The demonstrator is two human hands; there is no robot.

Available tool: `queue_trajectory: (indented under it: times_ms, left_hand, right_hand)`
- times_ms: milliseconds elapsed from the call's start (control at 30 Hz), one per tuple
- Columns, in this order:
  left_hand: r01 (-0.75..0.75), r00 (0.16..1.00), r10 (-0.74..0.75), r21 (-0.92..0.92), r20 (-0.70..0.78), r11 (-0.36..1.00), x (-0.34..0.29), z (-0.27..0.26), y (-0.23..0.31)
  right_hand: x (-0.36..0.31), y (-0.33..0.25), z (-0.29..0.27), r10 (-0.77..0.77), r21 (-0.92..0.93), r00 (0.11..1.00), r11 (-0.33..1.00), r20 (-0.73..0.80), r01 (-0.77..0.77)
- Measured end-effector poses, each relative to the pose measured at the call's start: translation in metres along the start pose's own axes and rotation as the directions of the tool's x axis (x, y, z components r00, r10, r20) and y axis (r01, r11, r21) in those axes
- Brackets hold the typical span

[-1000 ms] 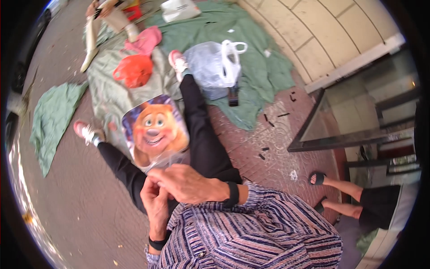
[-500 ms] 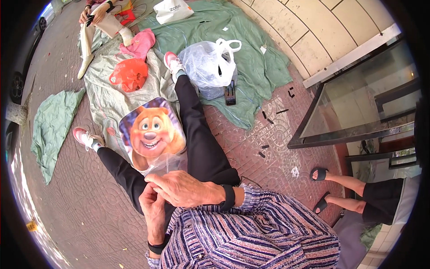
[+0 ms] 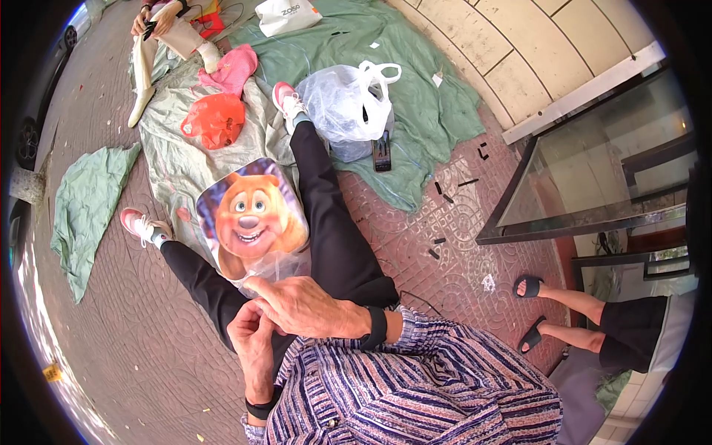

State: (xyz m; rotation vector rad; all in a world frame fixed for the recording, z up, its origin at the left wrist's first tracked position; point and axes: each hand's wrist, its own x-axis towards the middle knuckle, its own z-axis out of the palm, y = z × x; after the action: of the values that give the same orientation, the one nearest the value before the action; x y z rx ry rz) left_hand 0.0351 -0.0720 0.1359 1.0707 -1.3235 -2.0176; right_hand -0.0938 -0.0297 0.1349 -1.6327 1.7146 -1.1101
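Observation:
My left hand (image 3: 252, 343) and my right hand (image 3: 310, 305) meet in front of my body, fingers closed and fingertips together. Whatever they pinch is too small or hidden by the fingers. Just beyond them a clear plastic bag (image 3: 280, 265) lies crumpled over the near edge of a square, rounded seat (image 3: 252, 215) printed with an orange cartoon bear. That seat is between my spread legs. A black band circles each of my wrists.
A full white plastic bag (image 3: 345, 104) and a phone (image 3: 381, 153) lie on green sheeting (image 3: 415, 133). Left of them is a red bag (image 3: 213, 120). Small black pieces (image 3: 439, 240) dot the paving. Another person's hands (image 3: 152, 21) hold something dark; someone in sandals (image 3: 528, 288) stands right, near a glass door (image 3: 586, 178).
My right hand has shifted slightly, its index finger and thumb lifting a little from the left fingertips. The hands stay close together; the surroundings look unchanged.

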Motion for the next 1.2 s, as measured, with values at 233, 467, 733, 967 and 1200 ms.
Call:
queue_trajectory:
  times_ms: [233, 467, 733, 967, 1200]
  left_hand:
    - [0.008, 1.000, -0.008, -0.016, -0.002, 1.000, 0.000, 0.000, -0.001]
    - [0.011, 1.000, -0.011, -0.033, 0.009, 0.999, 0.001, -0.002, -0.003]
    - [-0.027, 0.994, 0.016, -0.103, -0.107, 0.994, 0.004, -0.003, -0.003]
    - [-0.005, 0.997, -0.002, -0.095, -0.081, 0.996, 0.004, -0.006, -0.009]
    - [-0.048, 0.988, 0.056, 0.056, -0.143, 0.997, 0.004, -0.002, -0.009]
  right_hand:
    - [0.001, -0.003, -0.003, -0.007, -0.081, 1.000, 0.997, 0.009, 0.008]
    - [0.000, 0.000, 0.001, 0.005, -0.050, 0.999, 0.999, 0.032, -0.004]
    - [-0.004, 0.002, 0.014, 0.137, 0.219, 0.980, 0.970, -0.147, -0.103]
    - [-0.001, 0.000, 0.011, 0.095, 0.124, 0.976, 0.990, -0.197, -0.071]
    - [-0.002, -0.003, 0.012, 0.012, 0.005, 0.984, 1.000, -0.179, -0.011]
